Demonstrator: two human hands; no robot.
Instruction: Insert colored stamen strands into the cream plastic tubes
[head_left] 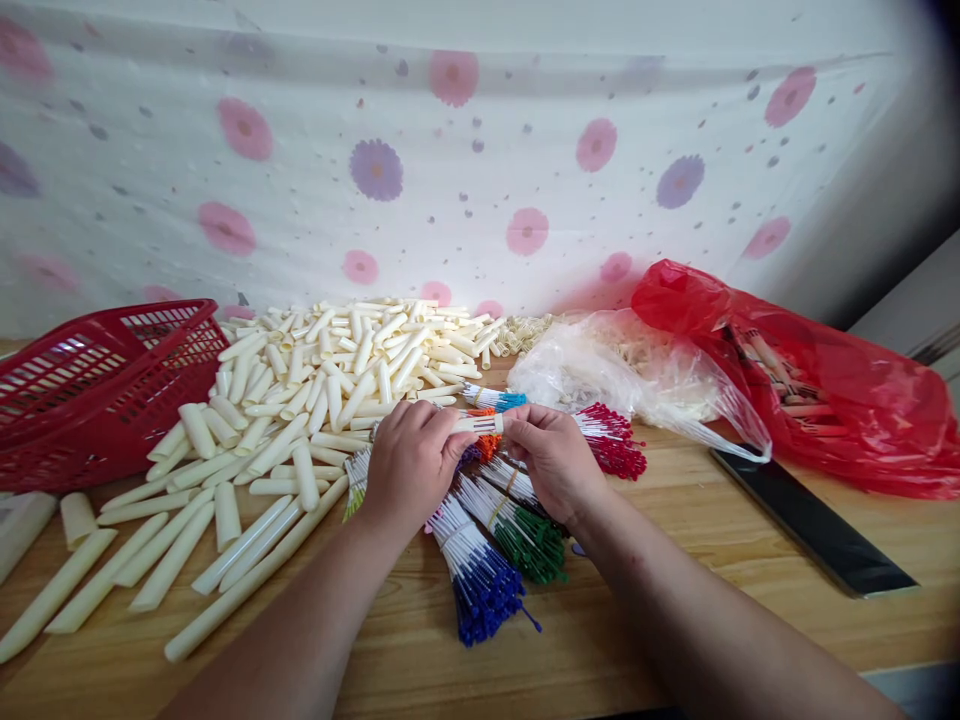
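Left hand (417, 452) and right hand (551, 455) pinch a short cream dark-lined tube-like piece (477, 425) (one at each end)! Looks like aligning; the next move wants steadiness.

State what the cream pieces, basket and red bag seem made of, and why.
Cream pieces: perhaps plastic, smooth and faintly glossy, with highlights along their curves. Basket: probably moulded plastic, semi-glossy, with an even lattice. Red bag: likely thin plastic film, shiny, crumpled and see-through.

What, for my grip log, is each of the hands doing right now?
Left hand: closed, holding one end of a small cream piece.
Right hand: closed, pinching its other end.
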